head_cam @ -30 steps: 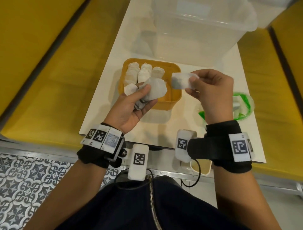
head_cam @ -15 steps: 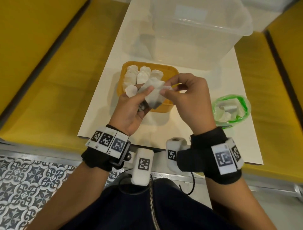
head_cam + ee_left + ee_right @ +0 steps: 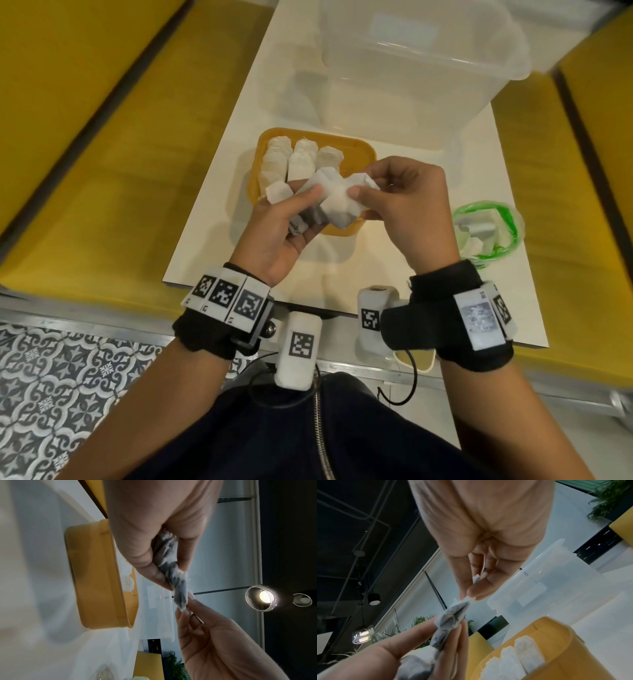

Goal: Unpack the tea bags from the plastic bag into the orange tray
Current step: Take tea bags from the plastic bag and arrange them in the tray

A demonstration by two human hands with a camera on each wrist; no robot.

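Hands have met over the near edge of the orange tray. Left hand grips a bunch of tea bags, thumb curled over the top and fingers underneath. Right hand pinches the edge of the top bag between thumb and forefinger; the wrist views show that pinch right at the bag's corner, other fingers loosely curled.

Change vs 1 s ago: right hand was well apart from the left then, holding a single bag up beside the tray. At 0.5 s ago it had already closed in on the bunch. Now both hands are on the same bunch and the separate bag is no longer distinct; can't tell if it got merged into the bunch or is the one being pinched.

Read: looks like peeling or aligning 1 bag off the bunch before seating it in the tray.

Tray state: 3 columns of bags stood up on the left side, right side bare orange. Plastic bag, green-rimmed, sits on the table right of the tray, a few bags visible inside. Task is partway.

Clear bin behind the tray, untouched.
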